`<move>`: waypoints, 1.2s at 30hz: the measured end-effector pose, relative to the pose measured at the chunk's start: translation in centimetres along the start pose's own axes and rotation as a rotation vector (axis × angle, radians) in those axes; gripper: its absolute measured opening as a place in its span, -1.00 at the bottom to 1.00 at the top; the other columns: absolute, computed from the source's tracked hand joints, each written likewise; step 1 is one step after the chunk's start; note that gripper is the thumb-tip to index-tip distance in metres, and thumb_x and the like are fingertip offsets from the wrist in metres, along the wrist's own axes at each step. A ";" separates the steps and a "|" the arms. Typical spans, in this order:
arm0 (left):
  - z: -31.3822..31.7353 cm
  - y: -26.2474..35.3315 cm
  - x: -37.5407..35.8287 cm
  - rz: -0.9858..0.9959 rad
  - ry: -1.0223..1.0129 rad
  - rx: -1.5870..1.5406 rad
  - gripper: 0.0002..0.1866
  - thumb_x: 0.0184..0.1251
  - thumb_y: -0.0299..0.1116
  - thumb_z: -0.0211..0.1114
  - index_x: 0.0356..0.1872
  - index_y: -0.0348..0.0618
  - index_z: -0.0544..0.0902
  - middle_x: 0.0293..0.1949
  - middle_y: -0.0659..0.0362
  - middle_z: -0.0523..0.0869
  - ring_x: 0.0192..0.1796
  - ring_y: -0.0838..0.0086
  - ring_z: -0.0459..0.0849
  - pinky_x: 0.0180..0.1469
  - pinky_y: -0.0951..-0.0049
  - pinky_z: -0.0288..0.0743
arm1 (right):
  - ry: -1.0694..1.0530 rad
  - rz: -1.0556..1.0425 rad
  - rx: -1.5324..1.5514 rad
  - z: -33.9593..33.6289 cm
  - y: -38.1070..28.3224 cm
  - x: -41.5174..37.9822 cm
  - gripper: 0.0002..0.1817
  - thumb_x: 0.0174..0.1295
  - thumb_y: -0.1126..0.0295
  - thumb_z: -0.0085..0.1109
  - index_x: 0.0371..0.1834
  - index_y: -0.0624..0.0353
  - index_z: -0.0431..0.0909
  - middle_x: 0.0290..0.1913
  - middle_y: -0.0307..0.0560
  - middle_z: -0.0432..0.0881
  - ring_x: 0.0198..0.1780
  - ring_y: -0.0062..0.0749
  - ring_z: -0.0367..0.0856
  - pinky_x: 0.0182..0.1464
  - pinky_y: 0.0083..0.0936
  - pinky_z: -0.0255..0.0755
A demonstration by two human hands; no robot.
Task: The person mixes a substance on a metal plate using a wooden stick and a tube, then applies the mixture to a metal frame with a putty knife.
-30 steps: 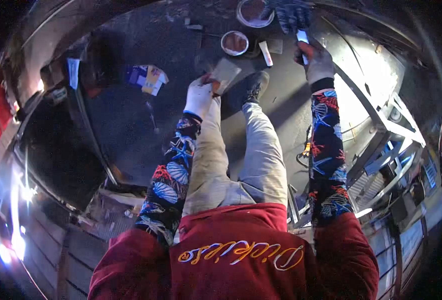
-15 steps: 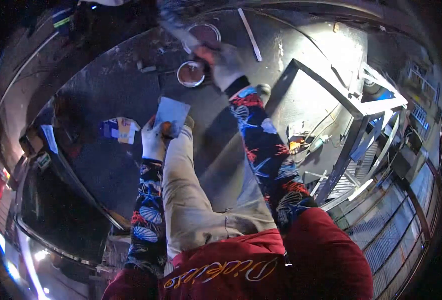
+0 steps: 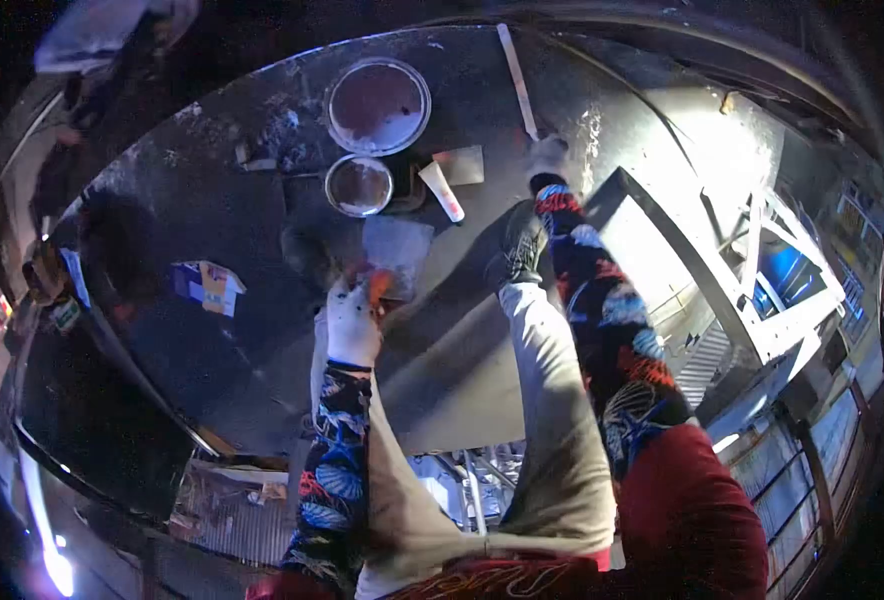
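Observation:
My left hand [image 3: 354,322], in a white glove with orange-tinted fingertips, grips the lower edge of a flat grey square plate [image 3: 402,245]. Up at the right, my gloved right hand [image 3: 548,157] is at the near end of a long pale flat strip [image 3: 516,82] lying on the dark surface; its fingers are blurred, and I cannot tell whether they have closed on it. Beyond the plate stand a small round can [image 3: 359,187] and a larger one [image 3: 378,108], both with reddish-brown insides. Between cans and right hand lie a white tube [image 3: 442,193] and a greyish flat square [image 3: 460,165].
A torn piece of printed packaging [image 3: 209,288] lies on the left. To the right, a dark metal frame [image 3: 674,240] rises beside a brightly lit patch, with a white frame [image 3: 792,290] farther over. My shoe [image 3: 524,240] rests near my right forearm.
My right hand has moved from beside the cans rightward to the strip's near end. The white tube and greyish square now show beside the cans. My left hand still holds the plate; the view has shifted.

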State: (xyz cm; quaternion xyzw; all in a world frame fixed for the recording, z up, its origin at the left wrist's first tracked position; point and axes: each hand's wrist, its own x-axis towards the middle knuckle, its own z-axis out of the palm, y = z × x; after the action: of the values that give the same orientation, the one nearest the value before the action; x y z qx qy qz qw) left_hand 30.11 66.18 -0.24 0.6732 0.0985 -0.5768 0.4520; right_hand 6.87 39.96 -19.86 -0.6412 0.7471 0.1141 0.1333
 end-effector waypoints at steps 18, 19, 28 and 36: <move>3.5 -0.6 2.5 0.298 -0.086 0.178 -0.73 0.41 -0.36 0.25 -0.03 -0.37 0.62 -0.21 0.19 0.71 -0.19 0.59 0.64 -0.14 0.55 0.52 | -0.092 -0.452 0.180 -2.7 0.9 0.0 -0.70 0.26 0.20 0.14 -0.18 0.24 0.58 -0.23 0.24 0.65 -0.17 0.09 0.66 -0.11 -0.13 0.51; 3.9 -1.3 2.7 0.348 -0.074 0.200 -0.72 0.43 -0.35 0.22 0.00 -0.36 0.62 -0.19 0.19 0.71 -0.18 0.59 0.64 -0.14 0.55 0.53 | -0.160 -0.456 0.262 -5.9 1.0 -2.9 -0.69 0.29 0.15 0.13 -0.20 0.22 0.58 -0.30 0.17 0.65 -0.24 -0.05 0.68 -0.19 -0.18 0.51; 5.5 -5.1 2.9 0.359 -0.362 0.416 -0.60 0.25 -0.51 0.11 0.13 -0.37 0.55 -0.04 -0.05 0.70 0.02 0.23 0.69 0.13 0.36 0.50 | -0.827 0.409 1.320 -11.0 3.6 -23.5 -0.76 0.40 0.31 0.19 -0.04 0.27 0.59 -0.30 -0.37 0.57 -0.38 -0.75 0.45 -0.40 -0.76 0.31; 7.2 -5.9 3.4 0.429 -0.083 0.680 -0.48 0.35 -0.09 0.24 0.18 -0.28 0.52 -0.12 -0.12 0.69 -0.09 0.02 0.68 -0.08 0.20 0.53 | -0.678 0.051 0.834 -9.9 2.1 -22.3 -0.58 0.31 0.06 0.17 -0.33 0.27 0.69 -0.56 -0.07 0.63 -0.48 -0.49 0.58 -0.40 -0.45 0.41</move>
State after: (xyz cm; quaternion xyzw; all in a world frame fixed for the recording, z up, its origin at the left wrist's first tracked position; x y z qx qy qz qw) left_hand 22.36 63.06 -5.61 0.7659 -0.2590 -0.4956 0.3173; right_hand 7.46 57.57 -2.84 -0.4426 0.6593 0.0115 0.6077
